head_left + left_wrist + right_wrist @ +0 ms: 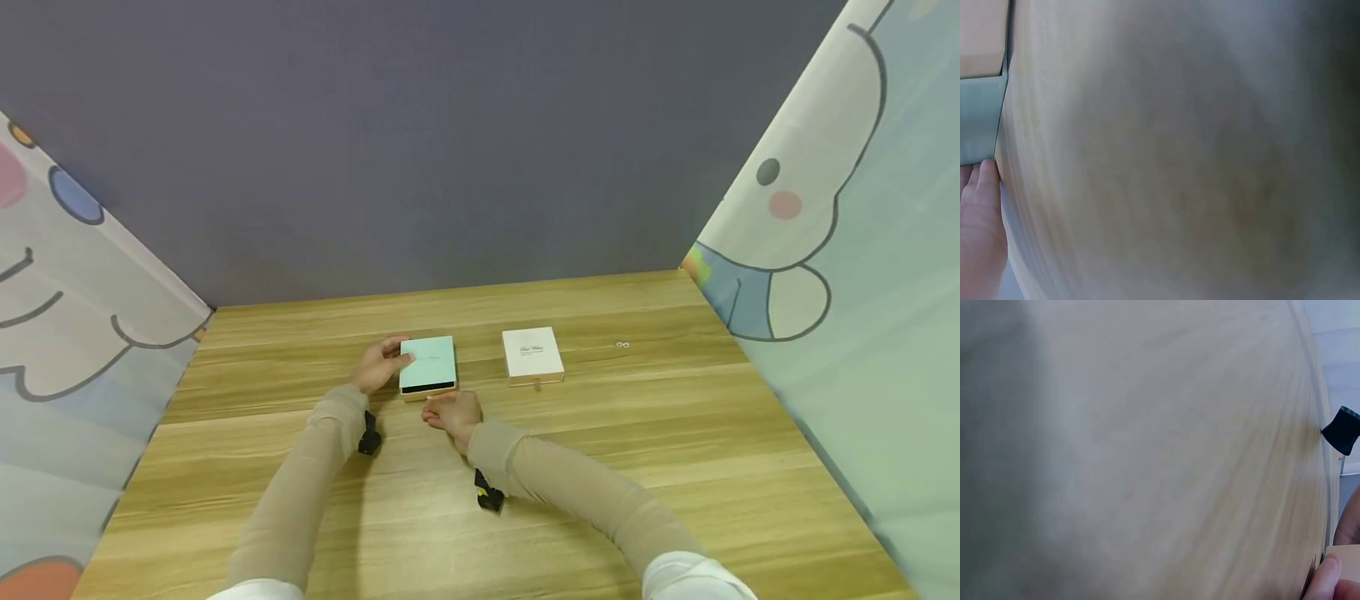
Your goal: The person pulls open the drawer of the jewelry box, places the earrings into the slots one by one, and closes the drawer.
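Note:
A mint green box (427, 360) lies flat on the wooden table (480, 517), its tan drawer (429, 394) drawn out a little so that a dark gap shows at the front. My left hand (381, 364) grips the box's left side, thumb on the lid. In the left wrist view a fingertip (984, 187) touches the green box (979, 119). My right hand (452, 411) is at the drawer's front edge, fingers curled on it. In the right wrist view one fingertip (1329, 575) meets the tan drawer corner (1344, 555).
A white box (532, 354) with a small pull tab lies to the right of the green one. Two tiny ring-like pieces (622, 344) sit further right. Printed curtains close off both sides, and a grey wall stands behind the table.

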A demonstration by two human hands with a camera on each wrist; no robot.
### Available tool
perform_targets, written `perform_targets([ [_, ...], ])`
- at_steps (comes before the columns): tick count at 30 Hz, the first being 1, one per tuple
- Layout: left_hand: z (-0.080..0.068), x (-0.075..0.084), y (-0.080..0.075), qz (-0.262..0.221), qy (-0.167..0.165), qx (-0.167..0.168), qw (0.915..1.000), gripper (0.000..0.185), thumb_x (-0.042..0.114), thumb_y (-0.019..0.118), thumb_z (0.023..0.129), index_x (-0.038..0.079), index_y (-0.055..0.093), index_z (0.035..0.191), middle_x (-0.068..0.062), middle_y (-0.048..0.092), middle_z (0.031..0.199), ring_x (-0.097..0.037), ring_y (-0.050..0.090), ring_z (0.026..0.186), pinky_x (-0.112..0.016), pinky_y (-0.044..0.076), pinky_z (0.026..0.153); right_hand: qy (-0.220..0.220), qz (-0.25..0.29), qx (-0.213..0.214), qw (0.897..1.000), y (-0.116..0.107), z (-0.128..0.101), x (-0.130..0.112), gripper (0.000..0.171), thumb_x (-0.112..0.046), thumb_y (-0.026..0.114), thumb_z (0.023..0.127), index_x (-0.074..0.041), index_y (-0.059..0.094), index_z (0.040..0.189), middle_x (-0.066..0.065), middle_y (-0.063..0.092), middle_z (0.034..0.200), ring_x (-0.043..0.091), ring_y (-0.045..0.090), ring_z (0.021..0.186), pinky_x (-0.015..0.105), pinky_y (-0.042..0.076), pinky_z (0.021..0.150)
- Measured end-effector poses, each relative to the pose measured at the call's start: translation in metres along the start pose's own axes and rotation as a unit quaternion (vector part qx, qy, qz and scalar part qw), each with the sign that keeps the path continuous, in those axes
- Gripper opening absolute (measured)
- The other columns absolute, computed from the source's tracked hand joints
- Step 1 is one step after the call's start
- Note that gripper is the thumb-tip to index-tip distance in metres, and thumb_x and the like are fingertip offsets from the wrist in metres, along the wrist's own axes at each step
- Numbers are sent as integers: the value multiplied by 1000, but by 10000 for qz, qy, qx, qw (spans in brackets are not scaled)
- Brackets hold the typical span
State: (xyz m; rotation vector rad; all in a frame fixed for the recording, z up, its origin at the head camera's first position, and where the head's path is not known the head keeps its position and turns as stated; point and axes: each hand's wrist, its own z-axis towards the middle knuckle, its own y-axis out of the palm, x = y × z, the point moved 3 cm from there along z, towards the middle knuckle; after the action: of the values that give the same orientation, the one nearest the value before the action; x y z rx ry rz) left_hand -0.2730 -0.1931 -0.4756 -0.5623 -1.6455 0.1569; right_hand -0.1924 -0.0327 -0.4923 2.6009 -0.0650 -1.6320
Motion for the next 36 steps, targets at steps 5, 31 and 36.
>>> perform_targets([
  [5,1,0,1,-53,-18,-24,10000,55,19,55,93,2,34,140,-24,31,144,-39,31,132,-51,36,104,53,45,-38,10000,-2,-2,1,15,-3,62,85,7,67,95,16,70,82,10,66,62,20,56,59],
  [31,2,-3,-3,-150,50,-55,9999,55,20,56,92,2,35,140,-23,28,146,-39,26,134,-52,29,108,-62,-60,-149,9999,-3,-26,15,12,-4,62,85,6,67,90,10,70,73,8,65,61,19,55,58],
  [36,2,-4,-3,-153,95,-67,9998,56,21,56,92,1,34,140,-23,28,145,-39,27,134,-52,29,108,-147,-22,-99,9998,-4,-28,15,12,-3,62,85,7,67,90,13,70,75,10,66,62,20,56,58],
])
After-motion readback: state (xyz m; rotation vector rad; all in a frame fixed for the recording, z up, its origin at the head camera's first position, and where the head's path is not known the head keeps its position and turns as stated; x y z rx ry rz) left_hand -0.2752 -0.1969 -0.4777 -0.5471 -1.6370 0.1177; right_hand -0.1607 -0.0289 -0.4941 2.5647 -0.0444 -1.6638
